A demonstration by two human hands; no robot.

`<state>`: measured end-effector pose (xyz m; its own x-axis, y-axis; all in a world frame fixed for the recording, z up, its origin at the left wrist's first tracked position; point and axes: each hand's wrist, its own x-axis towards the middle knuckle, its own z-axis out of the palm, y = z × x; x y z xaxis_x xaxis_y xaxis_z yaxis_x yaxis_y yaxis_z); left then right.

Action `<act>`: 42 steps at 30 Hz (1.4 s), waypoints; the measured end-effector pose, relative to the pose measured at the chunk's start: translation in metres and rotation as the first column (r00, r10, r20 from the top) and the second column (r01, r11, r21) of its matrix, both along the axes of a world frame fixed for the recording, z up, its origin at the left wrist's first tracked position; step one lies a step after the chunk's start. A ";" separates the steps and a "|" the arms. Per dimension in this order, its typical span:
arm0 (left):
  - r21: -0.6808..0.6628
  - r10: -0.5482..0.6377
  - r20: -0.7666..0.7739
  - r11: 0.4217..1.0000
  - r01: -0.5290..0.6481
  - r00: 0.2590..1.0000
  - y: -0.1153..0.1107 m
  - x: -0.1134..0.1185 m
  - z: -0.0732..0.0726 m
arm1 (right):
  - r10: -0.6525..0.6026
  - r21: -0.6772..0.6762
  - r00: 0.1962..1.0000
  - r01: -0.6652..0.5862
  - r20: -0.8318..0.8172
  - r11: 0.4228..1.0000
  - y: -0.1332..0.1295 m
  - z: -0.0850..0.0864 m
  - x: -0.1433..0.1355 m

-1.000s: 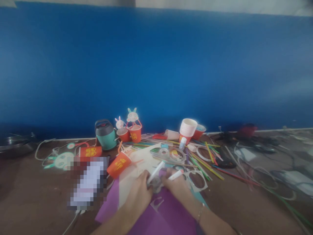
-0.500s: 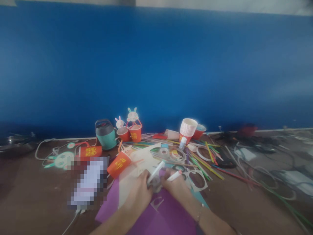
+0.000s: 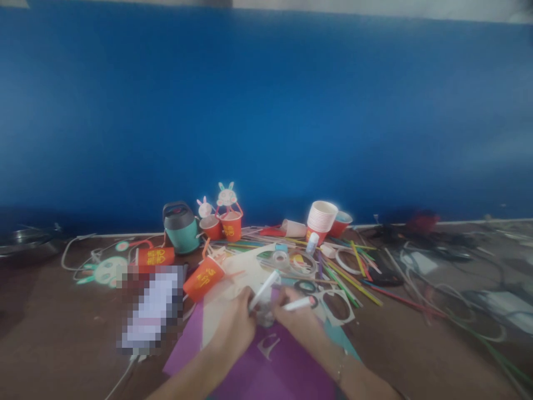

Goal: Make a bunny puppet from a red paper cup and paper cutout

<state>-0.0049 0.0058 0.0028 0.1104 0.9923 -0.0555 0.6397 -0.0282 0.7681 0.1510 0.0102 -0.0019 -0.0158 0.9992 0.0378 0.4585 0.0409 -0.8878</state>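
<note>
My left hand (image 3: pixel 237 319) is closed around a white marker (image 3: pixel 265 290), which slants up to the right. In my right hand (image 3: pixel 293 314) is another white marker (image 3: pixel 298 304), its pinkish end pointing right. Between the hands lies a pale, see-through piece (image 3: pixel 265 315), too blurred to name. Both hands are over purple paper (image 3: pixel 287 364), with a white cut-out scrap (image 3: pixel 268 347) just in front of them. A cream sheet (image 3: pixel 245 264) extends behind the left hand.
Left are a tipped red paper cup (image 3: pixel 204 278), a blurred-out phone (image 3: pixel 152 311) and a teal container (image 3: pixel 182 233). Rabbit-topped cups (image 3: pixel 231 225) stand behind. Stacked cups (image 3: pixel 321 216), a glue bottle (image 3: pixel 312 243), coloured sticks (image 3: pixel 341 283) and a ring-cut card (image 3: pixel 347 316) lie to the right.
The marker in my right hand has turned flatter and shifted slightly right and down. My left hand has moved slightly left; both hands keep their markers.
</note>
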 end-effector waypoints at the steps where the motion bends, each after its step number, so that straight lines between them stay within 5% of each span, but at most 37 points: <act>1: -0.001 0.001 0.007 1.000 -0.001 1.000 0.001 0.000 -0.001 | 0.023 -0.002 1.000 -0.023 0.000 1.000 -0.001 0.000 -0.001; 10: 0.017 -0.005 0.033 1.000 0.004 0.999 0.004 0.001 -0.008 | 0.069 -0.095 0.998 -0.070 -0.011 0.993 -0.002 0.000 -0.001; 34: 0.045 0.002 0.034 0.999 -0.004 0.999 0.002 0.001 -0.006 | 0.103 -0.092 0.994 -0.099 0.041 0.991 -0.004 0.000 -0.003; 42: 0.015 0.001 -0.004 1.000 -0.001 1.000 0.001 0.001 -0.003 | 0.006 -0.091 1.000 -0.007 -0.014 0.996 -0.001 -0.001 -0.002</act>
<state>-0.0040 0.0063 0.0002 0.1089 0.9932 -0.0414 0.6427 -0.0385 0.7652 0.1488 0.0091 -0.0028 -0.0225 0.9983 -0.0529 0.4460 -0.0373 -0.8943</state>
